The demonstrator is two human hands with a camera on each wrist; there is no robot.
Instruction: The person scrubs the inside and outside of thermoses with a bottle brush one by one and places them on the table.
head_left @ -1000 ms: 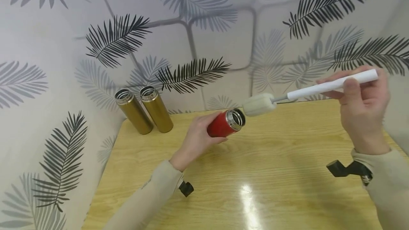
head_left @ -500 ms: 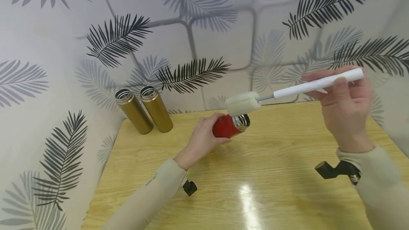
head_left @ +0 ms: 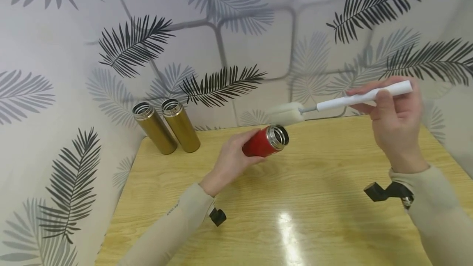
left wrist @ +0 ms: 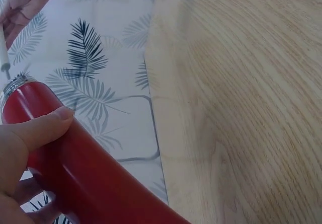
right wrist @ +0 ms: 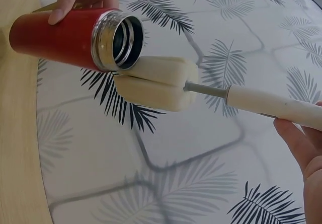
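Note:
My left hand (head_left: 233,157) grips a red thermos bottle (head_left: 258,143) round its body, tilted with its uncapped steel mouth facing right. In the left wrist view the thumb lies along the red wall (left wrist: 95,168). My right hand (head_left: 399,122) holds a bottle brush by its white handle (head_left: 363,98), fingers and thumb pinching it. The brush's cream sponge head (head_left: 286,114) is just behind and above the bottle mouth in the head view. From the right wrist, the sponge head (right wrist: 158,83) sits outside the steel mouth (right wrist: 118,40), overlapped by its rim.
Two gold thermos bottles (head_left: 155,132), both uncapped, stand side by side at the back left of the wooden table (head_left: 295,192). A wall with leaf-patterned covering (head_left: 251,48) rises right behind the table's back edge. Black camera mounts (head_left: 388,192) sit on both wrists.
My right hand has moved left with the brush, bringing the sponge head over and then behind the bottle mouth. The red bottle has shifted slightly right in my left hand.

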